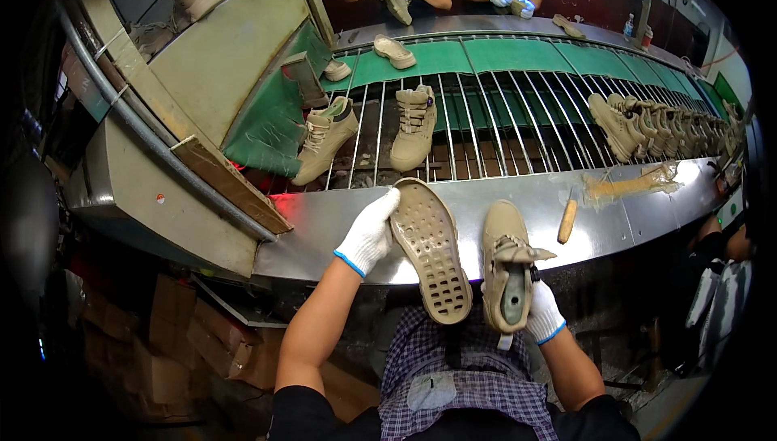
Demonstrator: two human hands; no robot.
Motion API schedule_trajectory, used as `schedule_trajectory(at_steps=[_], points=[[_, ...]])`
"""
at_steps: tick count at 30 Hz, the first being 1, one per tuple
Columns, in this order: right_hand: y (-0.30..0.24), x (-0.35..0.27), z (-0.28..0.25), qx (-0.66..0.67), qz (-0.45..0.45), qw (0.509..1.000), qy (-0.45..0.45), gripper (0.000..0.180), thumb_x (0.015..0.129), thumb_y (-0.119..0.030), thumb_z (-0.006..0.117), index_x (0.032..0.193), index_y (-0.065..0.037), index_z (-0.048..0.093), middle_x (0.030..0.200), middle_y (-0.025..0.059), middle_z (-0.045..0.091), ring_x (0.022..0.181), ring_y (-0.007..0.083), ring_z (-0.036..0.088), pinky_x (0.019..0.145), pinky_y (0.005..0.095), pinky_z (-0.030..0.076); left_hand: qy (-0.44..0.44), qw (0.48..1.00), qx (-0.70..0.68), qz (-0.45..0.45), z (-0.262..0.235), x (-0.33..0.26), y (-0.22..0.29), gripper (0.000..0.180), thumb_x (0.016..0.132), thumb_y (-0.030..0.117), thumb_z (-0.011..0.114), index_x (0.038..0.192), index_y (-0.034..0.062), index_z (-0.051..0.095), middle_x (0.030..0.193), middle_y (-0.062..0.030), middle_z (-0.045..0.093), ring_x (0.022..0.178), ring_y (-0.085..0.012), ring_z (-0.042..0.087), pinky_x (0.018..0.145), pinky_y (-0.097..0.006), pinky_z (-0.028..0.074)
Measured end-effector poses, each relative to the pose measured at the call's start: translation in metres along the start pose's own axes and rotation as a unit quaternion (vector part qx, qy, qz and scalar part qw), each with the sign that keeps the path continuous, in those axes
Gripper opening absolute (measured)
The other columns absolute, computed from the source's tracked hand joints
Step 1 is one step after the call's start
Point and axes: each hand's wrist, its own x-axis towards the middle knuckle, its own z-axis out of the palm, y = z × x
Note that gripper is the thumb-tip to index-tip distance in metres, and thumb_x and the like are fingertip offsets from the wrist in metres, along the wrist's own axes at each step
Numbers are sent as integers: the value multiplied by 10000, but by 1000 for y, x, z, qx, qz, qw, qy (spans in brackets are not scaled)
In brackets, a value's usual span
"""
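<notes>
My left hand, in a white knit glove with a blue cuff, grips the side of a tan shoe sole. The sole's perforated inner face, round holes at the toe and square ones at the heel, is turned up toward me. In my right hand, gloved alike, is a tan lace-up shoe, held by its heel side with the toe pointing away. Its tongue flops to the right and its dark opening faces up. Sole and shoe are side by side, close together. Most of my right fingers are hidden behind the shoe.
A wooden-handled tool lies on the metal ledge. Beyond it, two tan shoes stand on the rod conveyor, with several more in a row at right. A loose sole lies farther back. Two gloved people work opposite.
</notes>
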Motion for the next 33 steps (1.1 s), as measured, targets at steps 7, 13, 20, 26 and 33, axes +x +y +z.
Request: schedule_trajectory(at_steps=[7, 13, 20, 26, 33], points=[[-6, -25, -12, -234, -15, 944, -231, 950, 901, -590, 739, 1533, 45, 423, 1364, 312, 611, 1233, 434, 654, 970, 563, 619, -42, 998, 45, -2, 26, -10, -4, 384, 1125, 246, 546, 1385, -34, 586, 1311, -128, 676, 1173, -230, 666, 1049, -415, 550], [5, -40, -46, 212, 145, 945, -202, 1189, 846, -934, 480, 1585, -5, 419, 1464, 325, 554, 1269, 514, 613, 1022, 616, 564, -82, 921, 352, 149, 93, -32, -54, 634, 1062, 111, 542, 1638, -23, 315, 1552, -189, 547, 1448, -257, 503, 1232, -373, 360], [37, -63, -96, 127, 145, 979, -66, 964, 948, -724, 631, 1584, -32, 417, 1457, 250, 601, 1230, 397, 673, 987, 536, 614, -181, 900, 374, 133, 90, -57, -140, 509, 1035, 21, 574, 1537, -3, 493, 1449, -175, 641, 1360, -262, 597, 1176, -370, 448], [36, -58, -106, 116, 136, 980, -92, 903, 968, -649, 668, 1577, -27, 428, 1461, 242, 603, 1231, 390, 672, 1001, 531, 605, -214, 901, 359, 120, 87, -53, -140, 478, 1086, 93, 572, 1544, -8, 478, 1482, -167, 597, 1380, -250, 562, 1171, -363, 448], [35, -48, -95, 37, 83, 992, -91, 870, 962, -617, 702, 1541, -13, 465, 1435, 214, 626, 1211, 348, 683, 1036, 492, 589, -233, 855, 417, 203, 79, -52, -136, 486, 1076, 15, 539, 1556, -21, 466, 1538, -190, 550, 1441, -284, 521, 1214, -380, 410]])
